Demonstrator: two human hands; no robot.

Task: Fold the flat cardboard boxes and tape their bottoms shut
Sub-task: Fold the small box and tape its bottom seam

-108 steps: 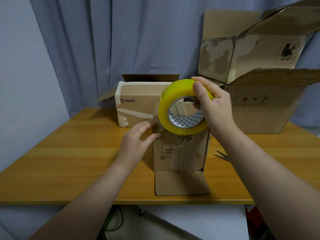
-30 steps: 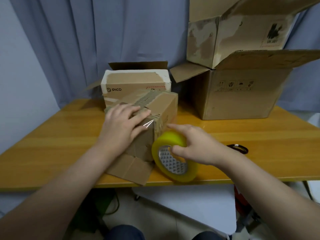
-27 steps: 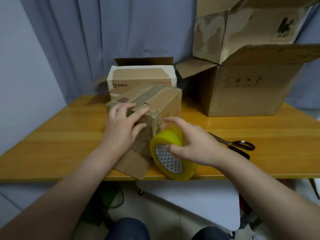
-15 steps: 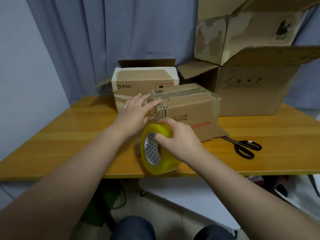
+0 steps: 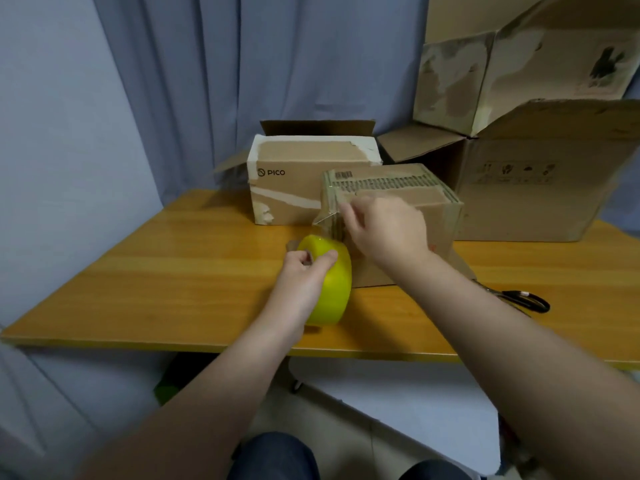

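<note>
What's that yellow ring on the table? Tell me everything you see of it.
It is a tape roll, wide and glossy yellow, standing on edge on the wooden table near its front. The left hand grips its top rim. A clear strip runs from it up to the small cardboard box.

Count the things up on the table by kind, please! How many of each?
Cardboard boxes: 4 (PICO box, box being taped, big box, box stacked on it)
Yellow tape roll: 1
Scissors: 1
Total: 6
</note>
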